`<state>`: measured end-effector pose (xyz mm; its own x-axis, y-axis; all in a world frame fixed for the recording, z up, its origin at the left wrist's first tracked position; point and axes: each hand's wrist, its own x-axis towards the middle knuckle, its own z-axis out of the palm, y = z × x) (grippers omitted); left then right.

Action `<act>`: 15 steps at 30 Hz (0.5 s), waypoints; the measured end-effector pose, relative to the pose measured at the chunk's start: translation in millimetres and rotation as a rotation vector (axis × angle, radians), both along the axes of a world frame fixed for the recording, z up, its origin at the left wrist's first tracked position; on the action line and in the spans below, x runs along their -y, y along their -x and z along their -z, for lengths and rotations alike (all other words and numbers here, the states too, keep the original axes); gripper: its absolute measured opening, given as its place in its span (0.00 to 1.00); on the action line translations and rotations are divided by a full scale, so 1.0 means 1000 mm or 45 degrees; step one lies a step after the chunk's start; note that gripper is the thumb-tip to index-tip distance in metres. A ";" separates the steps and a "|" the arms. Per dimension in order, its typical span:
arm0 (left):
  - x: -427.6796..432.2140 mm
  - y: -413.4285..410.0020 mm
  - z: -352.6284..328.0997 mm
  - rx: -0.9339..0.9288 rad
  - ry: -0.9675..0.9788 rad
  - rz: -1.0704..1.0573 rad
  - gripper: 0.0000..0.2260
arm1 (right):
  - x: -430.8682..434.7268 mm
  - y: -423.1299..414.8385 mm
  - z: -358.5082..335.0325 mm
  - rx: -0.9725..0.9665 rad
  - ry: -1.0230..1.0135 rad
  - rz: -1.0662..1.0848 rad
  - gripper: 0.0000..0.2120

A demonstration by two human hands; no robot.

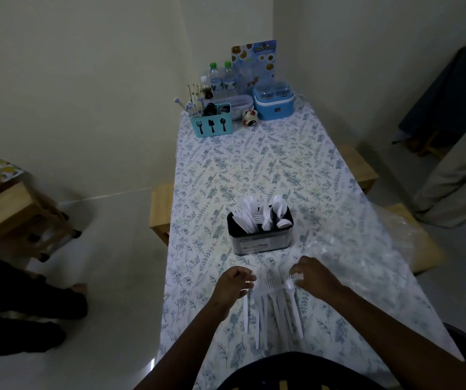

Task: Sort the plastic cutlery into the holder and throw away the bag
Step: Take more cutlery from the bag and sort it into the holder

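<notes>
A dark cutlery holder [262, 240] stands on the floral tablecloth, with white plastic spoons, forks and knives upright in its compartments. Several white plastic forks [275, 305] lie in a loose bunch on the cloth just in front of me. My left hand [233, 284] pinches the head of one piece at the bunch's left side. My right hand [315, 274] grips the head of a fork at the right side. A crumpled clear plastic bag [367, 243] lies to the right of the holder, partly over the table edge.
At the far end stand a teal cutlery caddy [211, 123], water bottles [222, 80], a blue lidded container [273, 101] and a menu card [254, 59]. Wooden stools [160, 209] flank the table. A person's dark-clothed legs [23, 302] are at the left.
</notes>
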<state>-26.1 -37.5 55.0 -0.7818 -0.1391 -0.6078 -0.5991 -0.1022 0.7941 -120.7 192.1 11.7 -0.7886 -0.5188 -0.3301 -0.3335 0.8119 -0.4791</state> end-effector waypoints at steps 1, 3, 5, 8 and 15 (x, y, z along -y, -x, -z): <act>0.000 -0.002 0.001 0.002 0.008 0.011 0.09 | -0.001 -0.005 0.007 0.005 -0.033 -0.033 0.10; -0.001 -0.007 0.003 0.001 0.017 0.028 0.08 | 0.000 -0.012 0.017 -0.017 -0.059 -0.049 0.13; -0.002 -0.011 0.005 -0.003 0.037 0.048 0.08 | 0.002 -0.014 0.023 -0.046 -0.093 -0.065 0.14; -0.003 -0.017 0.010 -0.018 0.102 0.107 0.08 | 0.006 -0.015 0.019 -0.110 -0.218 -0.168 0.06; -0.005 -0.019 0.027 -0.274 0.805 0.520 0.09 | 0.009 -0.012 -0.002 0.032 0.056 -0.174 0.07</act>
<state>-7.2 -32.3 28.1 -0.9372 -0.0844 -0.3384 -0.3184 0.6033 0.7312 -108.3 182.8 13.8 -0.7015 -0.6350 -0.3236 -0.4269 0.7380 -0.5227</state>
